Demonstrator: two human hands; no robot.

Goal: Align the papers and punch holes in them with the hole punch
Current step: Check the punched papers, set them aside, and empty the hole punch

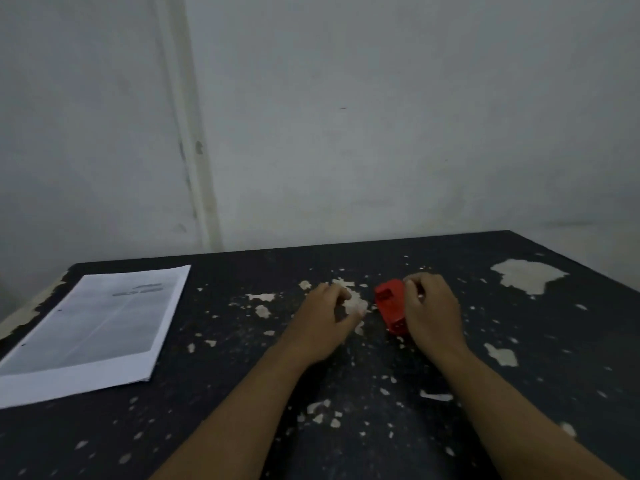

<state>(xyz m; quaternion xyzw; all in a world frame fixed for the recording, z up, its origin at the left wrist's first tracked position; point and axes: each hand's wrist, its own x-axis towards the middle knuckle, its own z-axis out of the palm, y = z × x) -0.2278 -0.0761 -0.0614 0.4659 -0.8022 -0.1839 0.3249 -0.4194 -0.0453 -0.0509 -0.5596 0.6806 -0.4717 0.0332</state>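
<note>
A small red hole punch sits on the black table right of centre. My right hand rests against its right side, fingers curled over its far end, gripping it. My left hand lies on the table just left of the punch, fingers loosely curled, holding nothing and apart from the punch. A stack of white printed papers lies flat at the table's left, far from both hands.
The table's black coating is chipped, with pale patches and flakes scattered across it, a large one at the back right. A grey wall rises right behind the far edge. The table's left edge runs close by the papers.
</note>
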